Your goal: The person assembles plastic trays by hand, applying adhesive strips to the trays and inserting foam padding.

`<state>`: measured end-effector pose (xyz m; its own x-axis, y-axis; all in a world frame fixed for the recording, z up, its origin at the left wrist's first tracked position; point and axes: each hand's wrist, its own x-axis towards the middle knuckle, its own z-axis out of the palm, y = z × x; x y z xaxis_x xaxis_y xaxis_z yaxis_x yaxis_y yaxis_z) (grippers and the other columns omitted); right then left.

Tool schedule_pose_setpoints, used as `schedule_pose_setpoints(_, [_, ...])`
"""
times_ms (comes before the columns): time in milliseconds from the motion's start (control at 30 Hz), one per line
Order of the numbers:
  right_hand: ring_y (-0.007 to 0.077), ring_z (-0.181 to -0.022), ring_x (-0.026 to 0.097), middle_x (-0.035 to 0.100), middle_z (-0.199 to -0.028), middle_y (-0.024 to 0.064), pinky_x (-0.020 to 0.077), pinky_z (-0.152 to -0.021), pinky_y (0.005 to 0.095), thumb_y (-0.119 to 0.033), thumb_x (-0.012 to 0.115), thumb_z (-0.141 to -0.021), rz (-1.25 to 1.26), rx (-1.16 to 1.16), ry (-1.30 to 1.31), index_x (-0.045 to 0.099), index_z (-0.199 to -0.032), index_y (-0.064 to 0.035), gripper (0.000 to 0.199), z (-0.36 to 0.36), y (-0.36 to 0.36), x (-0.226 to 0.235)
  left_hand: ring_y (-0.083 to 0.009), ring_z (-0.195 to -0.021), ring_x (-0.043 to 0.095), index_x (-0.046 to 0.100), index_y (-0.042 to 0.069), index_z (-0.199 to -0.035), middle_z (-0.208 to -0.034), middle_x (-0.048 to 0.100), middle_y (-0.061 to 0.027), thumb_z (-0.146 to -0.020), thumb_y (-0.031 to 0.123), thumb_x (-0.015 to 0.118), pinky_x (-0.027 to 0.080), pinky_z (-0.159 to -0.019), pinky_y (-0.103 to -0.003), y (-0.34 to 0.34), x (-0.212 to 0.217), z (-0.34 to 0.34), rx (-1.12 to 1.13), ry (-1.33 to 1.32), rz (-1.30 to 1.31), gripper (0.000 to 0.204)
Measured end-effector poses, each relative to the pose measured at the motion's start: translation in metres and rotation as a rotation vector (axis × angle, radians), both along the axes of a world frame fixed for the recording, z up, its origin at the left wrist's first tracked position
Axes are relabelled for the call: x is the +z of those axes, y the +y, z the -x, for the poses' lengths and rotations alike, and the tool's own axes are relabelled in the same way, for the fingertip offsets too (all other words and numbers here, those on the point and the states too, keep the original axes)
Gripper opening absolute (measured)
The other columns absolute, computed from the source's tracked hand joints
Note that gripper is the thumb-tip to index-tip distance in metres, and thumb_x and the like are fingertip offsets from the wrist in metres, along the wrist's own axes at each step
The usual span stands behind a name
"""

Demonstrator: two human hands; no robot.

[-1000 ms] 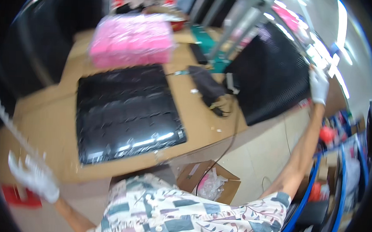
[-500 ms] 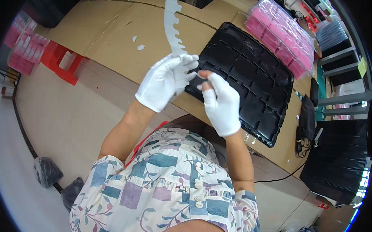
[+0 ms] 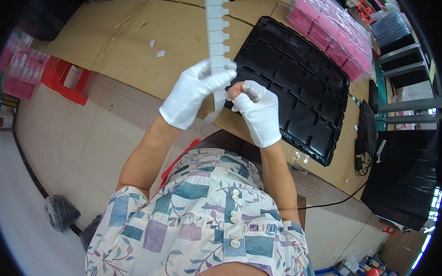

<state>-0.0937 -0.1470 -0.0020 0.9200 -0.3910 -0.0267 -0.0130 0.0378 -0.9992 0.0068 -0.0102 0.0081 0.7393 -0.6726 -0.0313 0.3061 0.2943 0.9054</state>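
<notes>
cardboard table, white strip now upright

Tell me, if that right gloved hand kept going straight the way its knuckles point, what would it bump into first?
Probably the white notched strip beside the right hand, then the left hand gripping it. The black tray lies beyond, though depth is hard to judge.

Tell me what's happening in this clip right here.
A person in white gloves holds a long white notched strip up in front of them, over the edge of a cardboard-covered table. The left hand wraps around the strip near its lower end, and the right hand is closed in a fist right beside it, at the strip's bottom end. A black compartmented tray lies on the table just behind the hands, with a stack of pink packages beyond it.
</notes>
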Motion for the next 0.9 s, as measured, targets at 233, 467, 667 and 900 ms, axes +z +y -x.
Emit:
schedule_pose_setpoints(233, [0.0057, -0.071, 0.058, 0.066, -0.079, -0.0004, 0.0472, -0.064, 0.0222, -0.011, 0.070, -0.089, 0.160, -0.076, 0.020, 0.071, -0.092, 0.0012, 0.013, 0.007, -0.003, 0.006, -0.0073, -0.073, 0.057, 0.070, 0.001, -0.099, -0.081, 0.067, -0.0017, -0.088, 0.012, 0.073, 0.048, -0.066, -0.024, -0.004, -0.008, 0.000, 0.050, -0.274, -0.269, 0.015])
schedule_pose_setpoints(467, [0.0203, -0.061, 0.059, 0.056, -0.066, 0.0043, 0.0480, -0.057, 0.0335, -0.009, 0.073, -0.077, 0.920, -0.281, -0.202, 0.063, -0.075, -0.0047, 0.011, 0.008, 0.005, 0.005, -0.0049, -0.069, 0.055, 0.068, 0.002, -0.090, -0.076, 0.066, -0.0008, -0.087, 0.009, 0.074, 0.045, -0.061, -0.022, -0.022, -0.016, 0.019, 0.283, -0.381, -0.198, 0.010])
schedule_pose_setpoints(667, [0.0253, -0.061, 0.057, 0.053, -0.067, 0.0082, 0.0478, -0.057, 0.0355, -0.009, 0.068, -0.072, 1.244, -0.080, -0.414, 0.058, -0.075, -0.0059, 0.011, 0.015, 0.001, 0.009, -0.0030, -0.067, 0.053, 0.065, 0.003, -0.085, -0.075, 0.063, 0.0016, -0.088, 0.006, 0.074, 0.043, -0.058, -0.022, -0.012, -0.014, 0.012, 0.245, -0.145, -0.210, 0.010])
schedule_pose_setpoints(900, [0.0199, -0.080, 0.068, 0.065, -0.082, 0.0096, 0.0512, -0.077, 0.0283, -0.003, 0.063, -0.088, 0.752, 0.243, 0.185, 0.065, -0.086, 0.0019, 0.005, -0.024, -0.085, 0.020, -0.0023, -0.061, 0.050, 0.067, 0.000, -0.083, -0.073, 0.063, 0.0016, -0.085, 0.008, 0.079, 0.039, -0.053, -0.020, 0.025, -0.031, -0.004, 0.215, -0.276, -0.359, 0.013])
